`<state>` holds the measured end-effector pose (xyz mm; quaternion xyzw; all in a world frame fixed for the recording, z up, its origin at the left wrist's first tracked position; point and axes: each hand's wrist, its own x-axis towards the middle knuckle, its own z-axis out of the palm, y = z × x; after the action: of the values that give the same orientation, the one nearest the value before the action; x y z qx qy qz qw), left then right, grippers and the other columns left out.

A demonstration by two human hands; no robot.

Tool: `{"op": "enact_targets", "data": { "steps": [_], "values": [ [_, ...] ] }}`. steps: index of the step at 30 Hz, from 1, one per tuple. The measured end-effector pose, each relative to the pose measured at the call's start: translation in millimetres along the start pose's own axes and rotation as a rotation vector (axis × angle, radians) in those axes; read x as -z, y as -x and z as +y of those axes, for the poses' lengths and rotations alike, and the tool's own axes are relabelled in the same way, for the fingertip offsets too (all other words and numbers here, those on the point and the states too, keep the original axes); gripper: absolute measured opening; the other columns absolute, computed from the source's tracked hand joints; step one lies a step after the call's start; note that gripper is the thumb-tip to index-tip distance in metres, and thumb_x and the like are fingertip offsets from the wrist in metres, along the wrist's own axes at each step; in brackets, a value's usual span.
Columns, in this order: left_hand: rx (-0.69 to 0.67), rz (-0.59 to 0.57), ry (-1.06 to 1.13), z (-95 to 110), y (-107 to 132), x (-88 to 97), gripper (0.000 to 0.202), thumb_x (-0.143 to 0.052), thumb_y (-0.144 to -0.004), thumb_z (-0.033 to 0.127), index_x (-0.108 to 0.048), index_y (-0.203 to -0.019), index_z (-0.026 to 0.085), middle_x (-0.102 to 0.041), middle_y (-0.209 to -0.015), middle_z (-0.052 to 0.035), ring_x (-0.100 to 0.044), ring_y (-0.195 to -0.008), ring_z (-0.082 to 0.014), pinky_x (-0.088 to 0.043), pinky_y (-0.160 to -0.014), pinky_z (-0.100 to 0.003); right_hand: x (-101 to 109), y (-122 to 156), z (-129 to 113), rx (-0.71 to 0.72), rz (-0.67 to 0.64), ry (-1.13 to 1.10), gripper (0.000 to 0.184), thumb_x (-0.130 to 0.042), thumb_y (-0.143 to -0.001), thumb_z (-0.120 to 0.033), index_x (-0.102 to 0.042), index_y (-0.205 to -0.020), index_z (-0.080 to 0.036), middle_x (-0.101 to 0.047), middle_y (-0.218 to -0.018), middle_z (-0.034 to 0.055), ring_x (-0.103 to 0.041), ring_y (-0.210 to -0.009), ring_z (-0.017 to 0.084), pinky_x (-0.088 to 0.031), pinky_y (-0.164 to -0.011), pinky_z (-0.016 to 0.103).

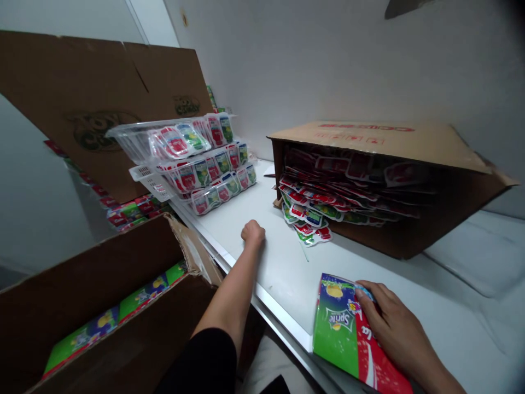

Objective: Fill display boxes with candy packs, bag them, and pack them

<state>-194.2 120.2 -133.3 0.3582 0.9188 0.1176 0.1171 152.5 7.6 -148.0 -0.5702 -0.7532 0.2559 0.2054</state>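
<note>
My left hand (253,232) is closed in a fist over the white table, and nothing shows sticking out of it. My right hand (391,323) grips a green, blue and red printed carton (338,323) with Sprite lettering, thumb across its printed face. This carton is at the table's front edge, nearest to me. Beyond the two hands, a brown cardboard box (381,134) lies with its opening towards me. Stacked flat pouches (324,205) in red, green and white fill much of it, and a few spill onto the table (283,279).
Stacked clear plastic trays (223,189) of similar pouches stand at the table's far left, beside a white basket (150,180). An open cardboard box (197,246) at lower left contains green and red cartons (141,295). A large upright cardboard flap (102,109) rises behind it.
</note>
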Motion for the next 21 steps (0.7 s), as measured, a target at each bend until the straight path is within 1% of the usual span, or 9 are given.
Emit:
{"op": "enact_targets", "data": {
  "steps": [2, 5, 7, 9, 11, 13, 16, 19, 21],
  "values": [
    [-0.103, -0.031, -0.014, 11, 25, -15.9, 0.033, -0.059, -0.091, 0.033, -0.056, -0.120, 0.016, -0.060, -0.119, -0.0093, -0.062, -0.103, -0.0221, -0.054, -0.085, -0.041, 1, 0, -2, -0.007, 0.003, -0.003, 0.043, -0.031, -0.094, -0.056, -0.059, -0.111, -0.028, -0.064, -0.115, 0.0039, -0.058, -0.108, 0.025, -0.048, -0.089, 0.041],
    [-0.273, -0.060, -0.025, 24, 69, -43.4, 0.030, -0.057, -0.092, 0.035, -0.059, -0.114, 0.015, -0.063, -0.113, -0.0084, -0.063, -0.098, -0.0206, -0.054, -0.085, -0.041, 2, 0, -3, -0.015, 0.000, -0.002, 0.043, -0.031, -0.094, -0.055, -0.058, -0.113, -0.027, -0.063, -0.117, 0.0042, -0.057, -0.110, 0.025, -0.047, -0.091, 0.041],
    [-0.374, -0.047, -0.022, 31, 95, -56.5, 0.033, -0.054, -0.093, 0.040, -0.061, -0.111, 0.014, -0.065, -0.109, -0.0102, -0.063, -0.099, -0.0251, -0.051, -0.085, -0.041, 2, 0, -3, -0.020, -0.014, 0.002, 0.043, -0.030, -0.095, -0.055, -0.057, -0.115, -0.027, -0.062, -0.118, 0.0038, -0.056, -0.111, 0.025, -0.046, -0.092, 0.041],
    [-0.438, -0.025, -0.022, 35, 111, -62.7, 0.037, -0.054, -0.091, 0.043, -0.062, -0.111, 0.013, -0.065, -0.109, -0.0136, -0.062, -0.101, -0.0308, -0.050, -0.084, -0.039, 2, 1, -2, -0.027, -0.026, 0.004, 0.043, -0.030, -0.095, -0.055, -0.056, -0.115, -0.027, -0.061, -0.120, 0.0034, -0.055, -0.112, 0.024, -0.045, -0.093, 0.042],
    [-0.457, -0.010, -0.034, 33, 114, -63.3, 0.033, -0.055, -0.091, 0.038, -0.063, -0.110, 0.013, -0.066, -0.108, -0.0143, -0.063, -0.100, -0.0321, -0.050, -0.081, -0.038, 2, 1, -2, -0.029, -0.031, 0.002, 0.043, -0.029, -0.095, -0.055, -0.055, -0.116, -0.027, -0.061, -0.121, 0.0034, -0.054, -0.113, 0.024, -0.045, -0.094, 0.042],
    [-0.439, 0.000, -0.058, 25, 105, -59.6, 0.025, -0.053, -0.092, 0.031, -0.064, -0.106, 0.014, -0.067, -0.105, -0.0109, -0.064, -0.095, -0.0275, -0.052, -0.081, -0.037, 1, 1, -2, -0.029, -0.032, -0.004, 0.043, -0.029, -0.095, -0.055, -0.055, -0.117, -0.028, -0.060, -0.121, 0.0036, -0.054, -0.114, 0.024, -0.044, -0.095, 0.042],
    [-0.337, 0.043, -0.102, 2, 72, -45.0, 0.024, -0.055, -0.093, 0.032, -0.061, -0.110, 0.016, -0.064, -0.110, -0.0075, -0.063, -0.097, -0.0205, -0.053, -0.085, -0.039, 0, 1, -2, -0.033, -0.028, -0.017, 0.044, -0.029, -0.095, -0.056, -0.055, -0.117, -0.028, -0.061, -0.120, 0.0038, -0.054, -0.113, 0.025, -0.044, -0.095, 0.042],
    [-0.152, 0.127, -0.133, -21, 27, -19.0, 0.031, -0.057, -0.092, 0.033, -0.057, -0.118, 0.015, -0.060, -0.119, -0.0092, -0.062, -0.102, -0.0218, -0.054, -0.086, -0.043, -1, 1, -1, -0.026, -0.020, -0.021, 0.043, -0.030, -0.095, -0.056, -0.056, -0.116, -0.028, -0.062, -0.120, 0.0040, -0.055, -0.113, 0.025, -0.045, -0.095, 0.041],
    [-0.032, 0.187, -0.132, -30, -3, 1.3, 0.033, -0.057, -0.092, 0.032, -0.056, -0.121, 0.016, -0.059, -0.122, -0.0096, -0.061, -0.105, -0.0228, -0.053, -0.088, -0.044, -1, 1, 0, -0.021, -0.010, -0.016, 0.042, -0.032, -0.094, -0.056, -0.056, -0.115, -0.029, -0.062, -0.120, 0.0038, -0.056, -0.113, 0.025, -0.047, -0.093, 0.041]
  ]
}}
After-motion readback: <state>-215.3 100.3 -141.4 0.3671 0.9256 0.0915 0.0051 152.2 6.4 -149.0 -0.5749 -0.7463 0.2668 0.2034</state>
